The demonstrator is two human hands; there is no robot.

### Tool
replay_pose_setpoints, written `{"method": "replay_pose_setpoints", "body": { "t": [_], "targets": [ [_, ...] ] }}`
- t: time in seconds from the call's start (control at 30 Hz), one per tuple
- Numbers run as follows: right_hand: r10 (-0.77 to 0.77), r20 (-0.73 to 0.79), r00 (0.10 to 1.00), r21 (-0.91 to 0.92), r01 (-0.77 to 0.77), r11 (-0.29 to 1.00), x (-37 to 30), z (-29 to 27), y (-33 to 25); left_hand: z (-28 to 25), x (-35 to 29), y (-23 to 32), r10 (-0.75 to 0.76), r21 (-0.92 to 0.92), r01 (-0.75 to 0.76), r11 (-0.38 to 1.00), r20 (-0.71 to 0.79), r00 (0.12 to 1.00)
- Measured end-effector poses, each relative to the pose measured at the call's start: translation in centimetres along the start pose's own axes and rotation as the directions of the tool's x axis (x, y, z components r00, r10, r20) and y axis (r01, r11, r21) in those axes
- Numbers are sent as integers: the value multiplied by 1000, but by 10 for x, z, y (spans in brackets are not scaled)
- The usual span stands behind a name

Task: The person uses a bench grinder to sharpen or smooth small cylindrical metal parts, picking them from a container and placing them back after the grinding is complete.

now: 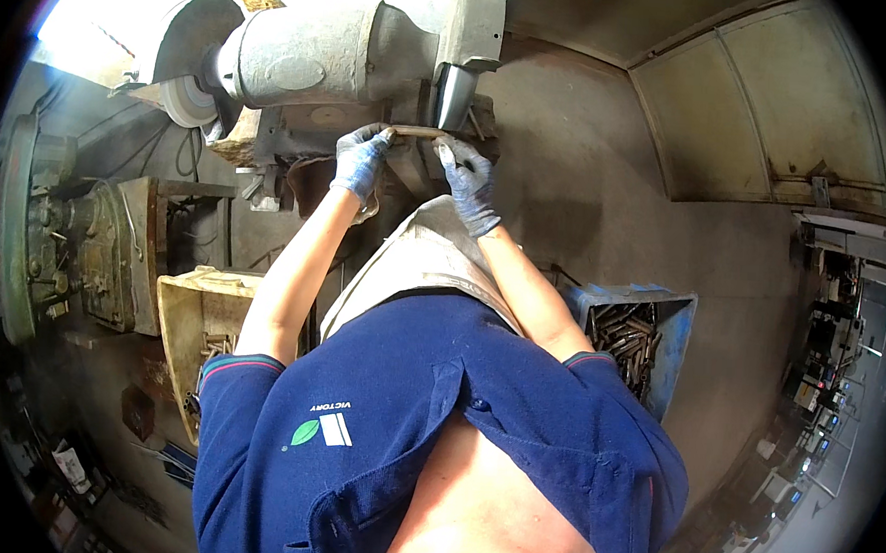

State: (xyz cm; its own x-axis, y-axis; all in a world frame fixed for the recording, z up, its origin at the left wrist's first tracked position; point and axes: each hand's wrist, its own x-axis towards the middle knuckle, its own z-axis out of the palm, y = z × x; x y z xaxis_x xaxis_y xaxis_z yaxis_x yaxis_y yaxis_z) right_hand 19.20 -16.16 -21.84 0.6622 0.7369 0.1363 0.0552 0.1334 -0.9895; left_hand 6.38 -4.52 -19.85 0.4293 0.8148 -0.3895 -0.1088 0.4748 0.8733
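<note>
A slim metal rod lies level between my two gloved hands, close in front of the bench grinder. My left hand, in a blue-grey work glove, is closed on the rod's left end. Closed at its right end is my right hand, gloved the same way. The rod's right part is just below the grinder's right-hand wheel, which shows as a smooth grey band under its guard. Whether rod and wheel touch I cannot tell.
A white grinding wheel sits at the grinder's left end. Beside me stand a yellowish bin on the left and a blue bin on the right, full of metal rods. Farther left is a greenish machine. A pale apron covers my lap.
</note>
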Motion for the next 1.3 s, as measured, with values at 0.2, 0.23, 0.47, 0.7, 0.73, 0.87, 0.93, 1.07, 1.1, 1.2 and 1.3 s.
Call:
{"method": "replay_pose_setpoints", "body": {
  "t": [0.2,0.23,0.47,0.7,0.73,0.87,0.93,1.07,1.1,1.2,1.3],
  "targets": [
    [-339,78,938,-220,347,912,-27,-12,-27,2,-34,12,62,-107,-45,993,165,984],
    [-406,107,908,-266,419,868,-30,-19,-31,5,-40,15,96,-98,-78,992,186,978],
    [-557,143,818,-481,549,684,-53,-49,-91,20,-53,12,199,-13,-207,978,337,920],
    [-589,32,808,-619,478,623,-87,-83,-111,53,-68,27,154,244,-319,916,519,841],
    [-544,-11,839,-605,428,672,-89,-86,-110,57,-63,30,140,276,-346,897,564,813],
    [-411,-198,890,-749,133,649,-126,-123,-123,36,-51,-17,27,346,-321,881,641,767],
    [-411,-359,838,-755,-2,655,-158,-150,-126,17,-44,-47,-225,427,-135,894,688,690],
    [-500,-515,697,-826,-247,507,-221,-210,-140,0,-44,-83,-270,482,-132,866,675,686],
    [-470,-624,624,-760,-346,550,-240,-229,-129,2,-49,-82,-276,471,-78,879,634,722],
    [-580,-672,461,-716,-603,351,-270,-248,-142,-4,-34,-94,-339,508,-56,860,648,682],
    [-262,-810,524,-586,-713,386,-271,-236,-155,-5,-34,-96,-326,572,-219,790,696,640]
  ]
}}
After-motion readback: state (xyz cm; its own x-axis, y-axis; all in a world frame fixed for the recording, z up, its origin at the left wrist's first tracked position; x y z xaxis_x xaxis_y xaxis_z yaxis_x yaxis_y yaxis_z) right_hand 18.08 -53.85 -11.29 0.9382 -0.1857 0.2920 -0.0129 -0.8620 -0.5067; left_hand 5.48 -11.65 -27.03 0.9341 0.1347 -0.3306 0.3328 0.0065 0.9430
